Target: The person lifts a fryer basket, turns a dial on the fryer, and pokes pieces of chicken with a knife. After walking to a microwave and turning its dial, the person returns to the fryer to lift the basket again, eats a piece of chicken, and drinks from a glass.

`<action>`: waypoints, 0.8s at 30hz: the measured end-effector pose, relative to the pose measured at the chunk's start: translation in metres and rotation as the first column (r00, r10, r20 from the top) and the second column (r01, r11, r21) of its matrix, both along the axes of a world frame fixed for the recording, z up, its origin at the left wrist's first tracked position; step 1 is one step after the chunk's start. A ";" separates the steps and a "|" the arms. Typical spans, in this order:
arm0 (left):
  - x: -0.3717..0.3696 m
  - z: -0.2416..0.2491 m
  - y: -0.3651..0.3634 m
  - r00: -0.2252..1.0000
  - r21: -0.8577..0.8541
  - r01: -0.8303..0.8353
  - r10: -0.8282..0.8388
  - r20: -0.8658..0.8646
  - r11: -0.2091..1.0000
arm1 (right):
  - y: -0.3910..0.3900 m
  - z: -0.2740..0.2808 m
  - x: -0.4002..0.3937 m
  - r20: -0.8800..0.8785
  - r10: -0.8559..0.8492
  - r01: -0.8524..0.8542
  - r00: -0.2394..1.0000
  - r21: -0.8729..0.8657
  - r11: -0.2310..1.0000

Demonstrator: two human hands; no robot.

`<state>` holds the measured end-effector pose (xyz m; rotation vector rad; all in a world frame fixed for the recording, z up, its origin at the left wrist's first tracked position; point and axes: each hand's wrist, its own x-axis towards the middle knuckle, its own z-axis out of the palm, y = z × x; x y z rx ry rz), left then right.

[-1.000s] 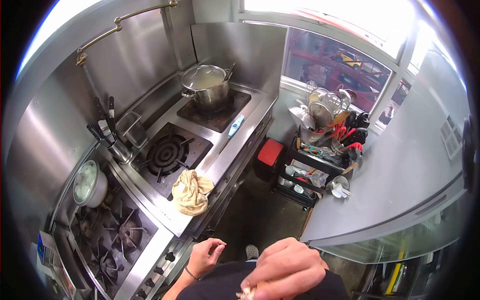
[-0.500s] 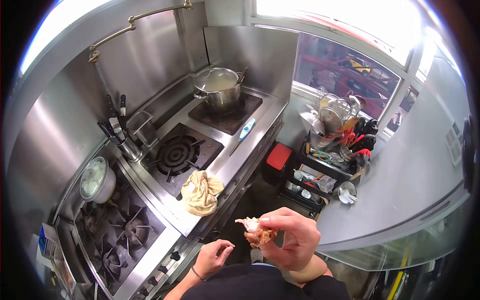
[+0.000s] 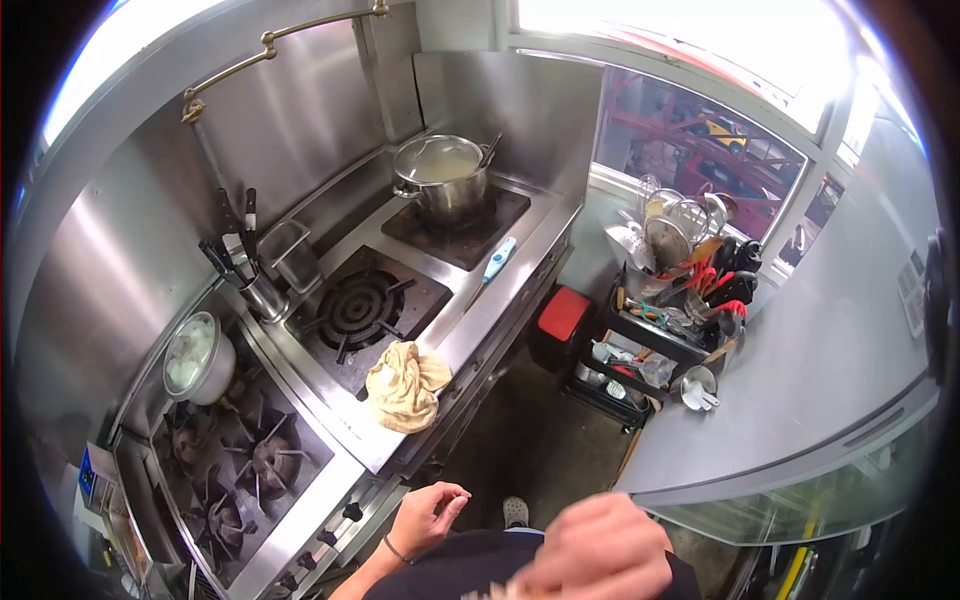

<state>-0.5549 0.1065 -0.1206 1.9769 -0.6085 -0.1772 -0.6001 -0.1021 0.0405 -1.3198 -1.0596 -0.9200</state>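
Observation:
My right hand [image 3: 600, 550] is low at the bottom of the head view, in front of my dark clothing, its fingers blurred and bent downward. A piece of fried chicken [image 3: 503, 592] pokes out below its fingertips, mostly cut off by the lower frame edge. To the left, my left hand [image 3: 428, 515] hovers near the stove's front with its fingers curled in and the thumb against them. Nothing shows in that hand. A crumpled tan cloth [image 3: 405, 388] lies on the stove's front edge, beyond my left hand.
A lidded pot [image 3: 445, 180] stands on the back burner, with a blue-handled tool [image 3: 497, 262] in front. Knives fill a metal holder [image 3: 263, 298]; a white-filled bowl [image 3: 198, 358] sits left. A utensil rack [image 3: 660, 335] and grey counter [image 3: 780, 400] are on the right.
My right hand has dropped toward the bottom edge and turned downward, carrying the chicken piece mostly out of sight. My left hand has stayed nearly still.

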 end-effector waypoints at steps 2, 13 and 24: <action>0.003 -0.004 -0.001 0.997 0.007 0.028 -0.028 0.069 1.000 | 0.002 0.029 -0.001 0.094 0.049 -0.045 0.994 -0.044 0.998; 0.002 -0.002 -0.003 1.000 0.000 0.014 -0.014 0.016 1.000 | -0.001 0.026 0.003 0.183 -0.100 0.106 0.978 -0.025 0.994; 0.005 0.004 -0.008 0.999 0.019 0.031 -0.032 0.030 0.999 | -0.009 0.027 0.006 0.049 0.097 -0.097 0.994 -0.010 0.995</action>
